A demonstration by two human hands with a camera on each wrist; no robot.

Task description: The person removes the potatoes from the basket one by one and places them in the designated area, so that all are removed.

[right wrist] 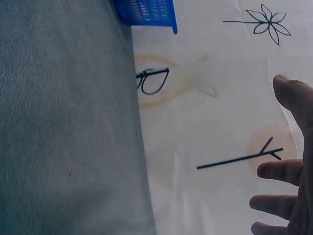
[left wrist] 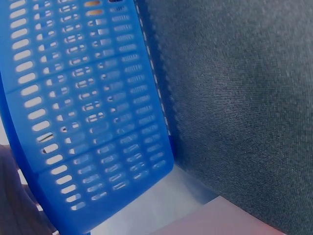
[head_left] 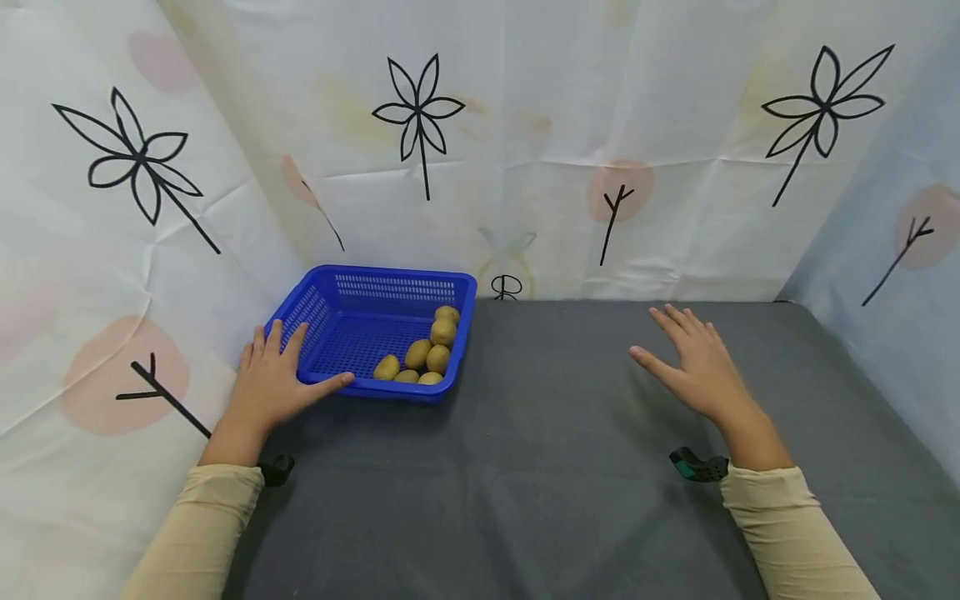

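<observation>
A blue plastic basket with slotted sides sits at the back left of the table. Several potatoes lie in its front right part. My left hand is at the basket's front left corner, fingers spread and straight, the thumb along the front rim. In the left wrist view the slotted basket wall fills much of the picture, with part of that hand at its rim. My right hand hovers over the right side of the table with fingers extended, holding nothing; its fingers show in the right wrist view.
A dark grey cloth covers the table. White curtains with leaf and twig drawings hang behind and at the left, and a bluish one stands at the right. Each wrist wears a dark band.
</observation>
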